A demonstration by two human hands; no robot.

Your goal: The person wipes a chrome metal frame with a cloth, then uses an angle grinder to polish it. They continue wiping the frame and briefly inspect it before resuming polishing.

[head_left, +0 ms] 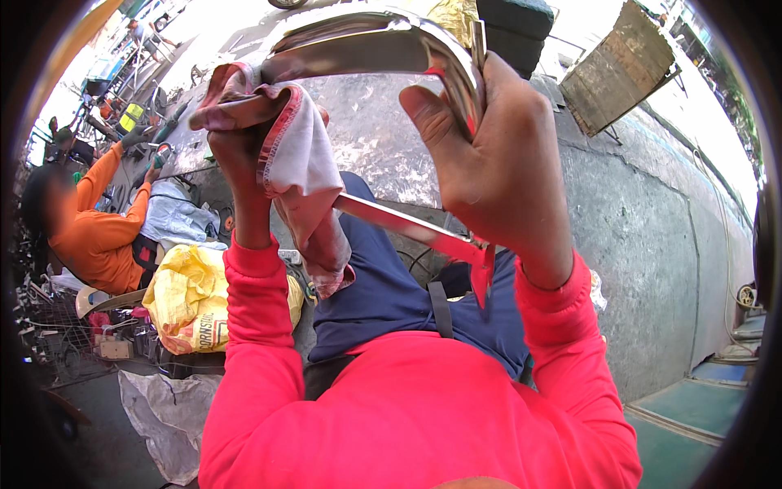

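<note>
A polished, mirror-like metal frame (350, 61) of bent flat bar is held up in front of my chest. Its curved upper bar runs across the top, and a straight lower bar slants down to a pointed end that reflects red. My right hand (509, 155) grips the frame's right side, thumb raised on the near side and fingers mostly hidden behind the metal. My left hand (240, 159) is closed around a pale pinkish cloth (305, 155) with red stitched edging. The cloth wraps over the frame's left side and hangs down past the lower bar.
On the left, a person in an orange top (106, 240) sits holding a power tool (161, 155). A yellow sack (191, 297) and a whitish sack (167, 416) lie near my left arm. A worn grey work surface (358, 130) stretches ahead; a wooden board (619, 69) stands far right.
</note>
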